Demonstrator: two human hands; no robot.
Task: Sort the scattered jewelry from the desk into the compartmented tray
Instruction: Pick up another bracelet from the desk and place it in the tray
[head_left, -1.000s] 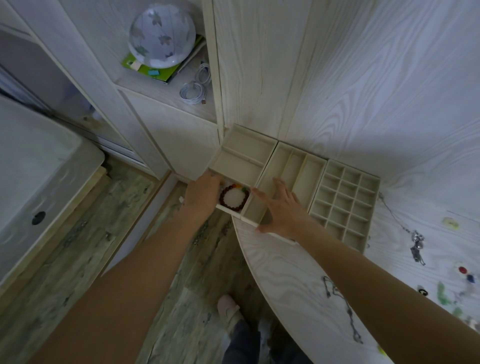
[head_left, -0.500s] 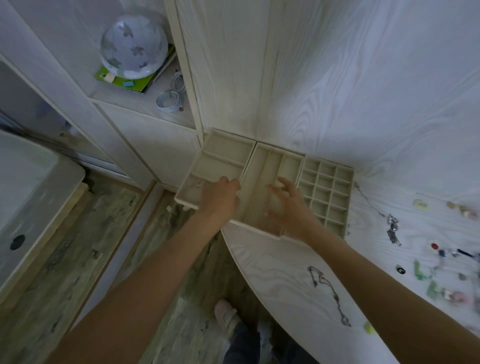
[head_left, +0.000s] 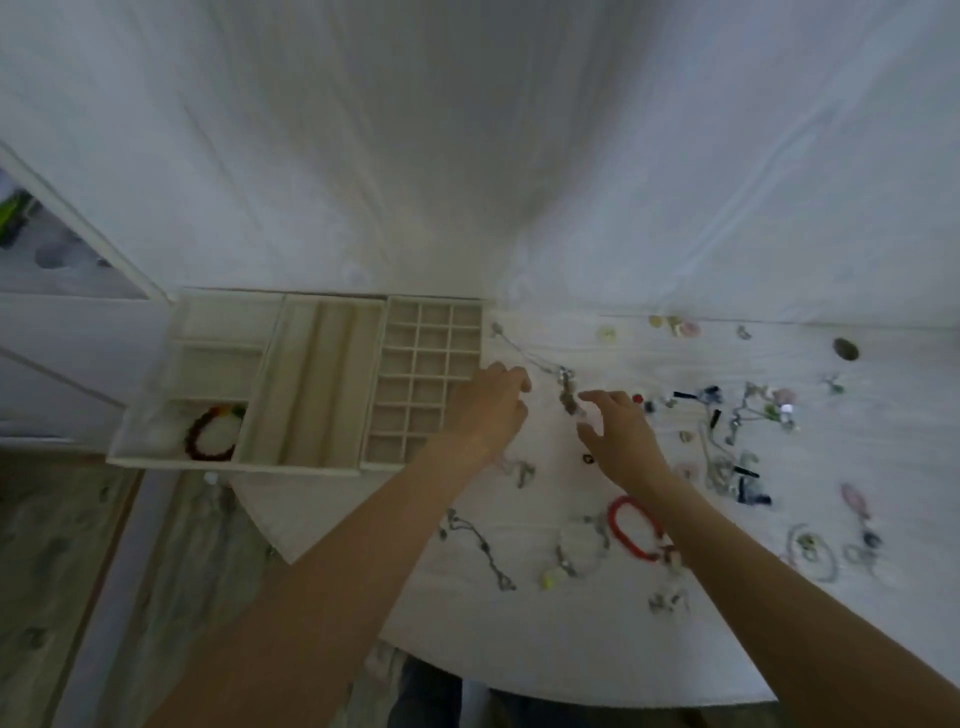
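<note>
The tray (head_left: 322, 384) sits at the left end of the pale wood-grain tabletop (head_left: 519, 623), its left part jutting out past the tabletop's edge over the floor. It has three sections side by side: wide compartments on the left, long channels in the middle, and a grid of small cells on the right. A dark beaded bracelet (head_left: 210, 434) with a few coloured beads lies in the near-left compartment.

The left hand (head_left: 488, 408) hovers over the right edge of the grid section, fingers loosely curled downward; its grip holds nothing that can be made out. The right hand (head_left: 618, 431) is just to the right of it, fingers spread and slightly bent, the grip open wide, with thumb and forefinger on either side of a silver necklace (head_left: 563, 389) whose chain runs up and left toward the tray's far corner. Whether the fingers touch it cannot be told through the blur.

The rest of the jewelry lies scattered on the tabletop to the right of the tray. A red bracelet (head_left: 631, 527) lies partly under the right forearm, a thin chain (head_left: 480, 548) lies between the two forearms, and a cluster of small pieces (head_left: 737, 415), some dark and some silver, is spread further right. Some pale round pieces (head_left: 672, 326) sit along the far side.
</note>
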